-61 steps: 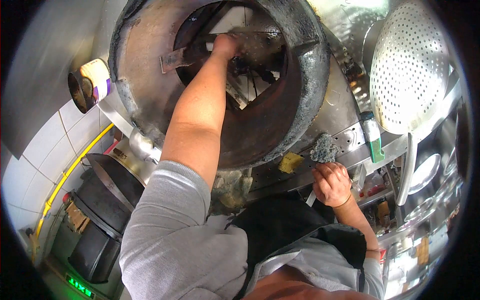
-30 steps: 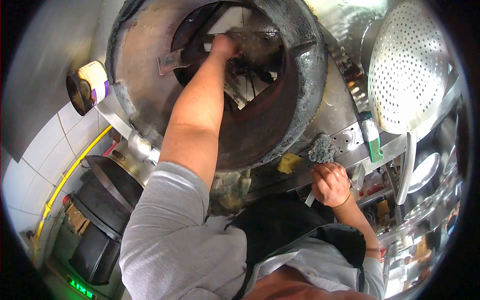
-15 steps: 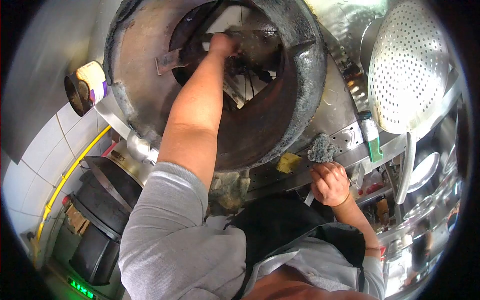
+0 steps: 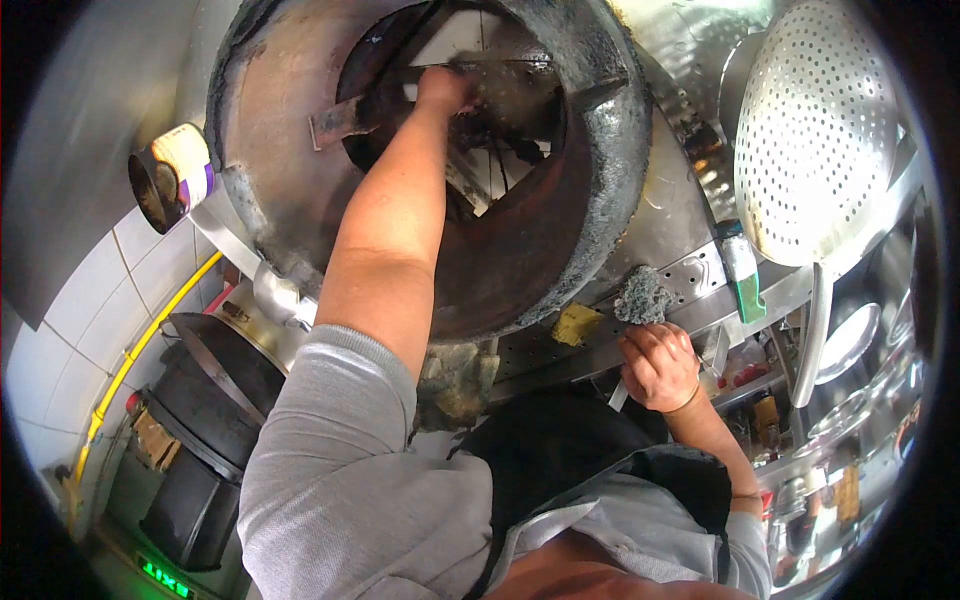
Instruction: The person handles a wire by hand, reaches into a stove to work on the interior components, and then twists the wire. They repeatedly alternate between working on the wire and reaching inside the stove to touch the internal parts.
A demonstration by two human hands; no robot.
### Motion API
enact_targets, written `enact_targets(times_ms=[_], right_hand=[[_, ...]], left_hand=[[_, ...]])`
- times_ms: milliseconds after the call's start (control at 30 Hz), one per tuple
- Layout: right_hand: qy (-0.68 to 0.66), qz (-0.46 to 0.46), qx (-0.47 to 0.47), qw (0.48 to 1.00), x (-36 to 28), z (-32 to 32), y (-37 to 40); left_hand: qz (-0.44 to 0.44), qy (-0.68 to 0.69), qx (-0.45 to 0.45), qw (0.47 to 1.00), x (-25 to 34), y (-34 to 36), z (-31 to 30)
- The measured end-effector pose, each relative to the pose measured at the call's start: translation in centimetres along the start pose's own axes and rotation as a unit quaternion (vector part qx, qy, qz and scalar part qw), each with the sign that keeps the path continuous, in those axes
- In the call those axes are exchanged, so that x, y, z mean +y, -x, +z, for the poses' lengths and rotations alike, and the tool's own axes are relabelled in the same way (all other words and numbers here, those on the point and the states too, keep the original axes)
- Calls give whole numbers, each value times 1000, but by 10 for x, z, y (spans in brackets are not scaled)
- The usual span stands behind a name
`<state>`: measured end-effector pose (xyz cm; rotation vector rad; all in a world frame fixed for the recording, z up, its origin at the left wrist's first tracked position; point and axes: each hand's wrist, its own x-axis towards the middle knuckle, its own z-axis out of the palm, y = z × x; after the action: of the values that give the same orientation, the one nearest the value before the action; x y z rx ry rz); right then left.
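My left arm reaches down through a large round wok burner ring (image 4: 600, 190), its metal darkened and crusted. At the hole in its middle, my left hand (image 4: 445, 92) is bent away from view, so its fingers and anything in them are hidden. My right hand (image 4: 660, 368) has its fingers curled over the steel counter edge (image 4: 708, 318). Just beyond those fingertips lies a grey metal scouring pad (image 4: 643, 296). A worn yellow sponge (image 4: 577, 324) sits to the left of the pad, by the ring's rim.
On the right are a large perforated strainer (image 4: 815, 130) with a long handle and a green-handled brush (image 4: 742, 270). A scorched can (image 4: 172, 178) stands left of the ring. Lower left are a yellow hose (image 4: 120, 370) and a black bin (image 4: 205, 400).
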<state>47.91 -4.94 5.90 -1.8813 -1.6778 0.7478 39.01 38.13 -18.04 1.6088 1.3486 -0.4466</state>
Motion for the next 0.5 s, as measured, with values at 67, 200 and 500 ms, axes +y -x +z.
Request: enact_targets(times_ms=[67, 200, 500], right_hand=[[-1, 0, 2, 1000, 0, 1, 0], [2, -6, 10, 1000, 0, 1, 0], [0, -4, 10, 1000, 0, 0, -1]], left_hand=[[12, -22, 6, 1000, -2, -4, 1], [35, -88, 13, 995, 4, 2, -1], [3, -154, 43, 987, 7, 4, 2]])
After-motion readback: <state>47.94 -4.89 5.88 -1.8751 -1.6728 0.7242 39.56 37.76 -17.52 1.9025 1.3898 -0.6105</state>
